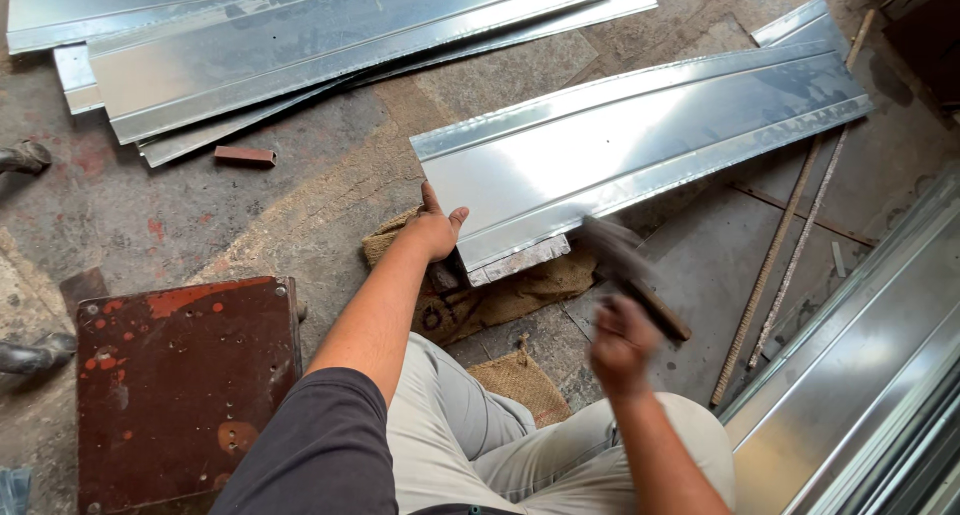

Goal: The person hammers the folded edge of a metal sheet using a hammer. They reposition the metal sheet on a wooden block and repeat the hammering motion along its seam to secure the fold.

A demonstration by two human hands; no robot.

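Galvanized sheet panel [640, 140] lies on the concrete floor [330, 190], its near corner over a burlap sack [500, 295]. Left hand [436, 230] presses flat on that corner, fingers [430, 197] spread open against the edge. Right hand [620, 343], blurred, is clenched around a wooden mallet [630, 270] just below the panel's lower edge. Beside the left arm sits a rusty metal box [185, 390].

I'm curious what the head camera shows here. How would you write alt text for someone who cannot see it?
Seen from above, a seated person's left hand steadies the near end of a long shiny metal sheet on a concrete floor, while the right hand grips a motion-blurred hammer beside the sheet's edge. More sheets lie stacked beyond, and a rusty brown box sits at left.
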